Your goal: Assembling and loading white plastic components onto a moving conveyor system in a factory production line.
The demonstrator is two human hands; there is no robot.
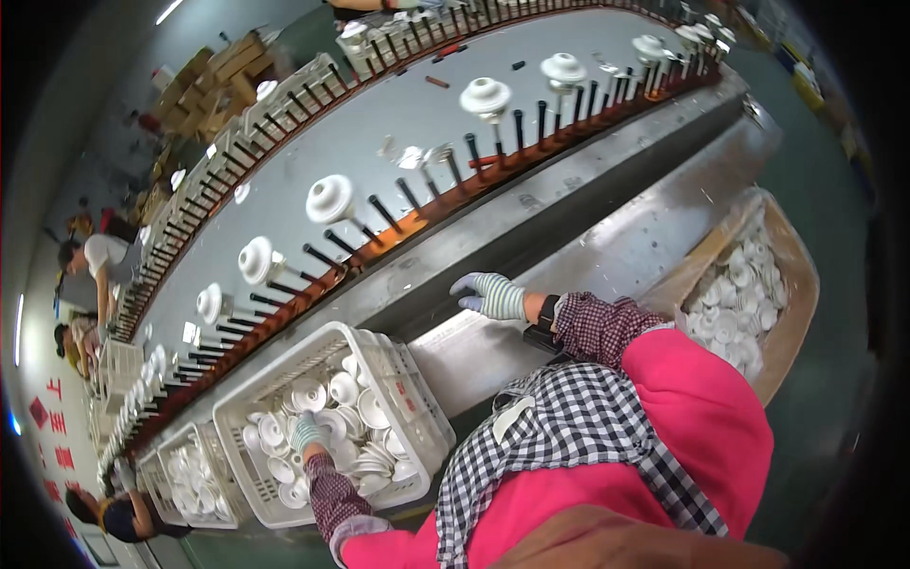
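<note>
My left hand, in a striped knit glove, reaches into a white plastic crate filled with white, round, dish-like parts. Its fingers are among the parts, and I cannot make out whether they grip one. My right hand, gloved the same way, hovers above the metal bench. Its fingers are stretched out and apart, with nothing in them. Beyond it runs a line of upright black pegs. Some pegs carry white knob-shaped pieces, such as the stepped white piece left of my right hand.
A cardboard box of small white parts stands at my right. Another white crate is at the far left. The peg line curves round a grey tabletop. Co-workers work along the left side. Brown cartons are piled behind.
</note>
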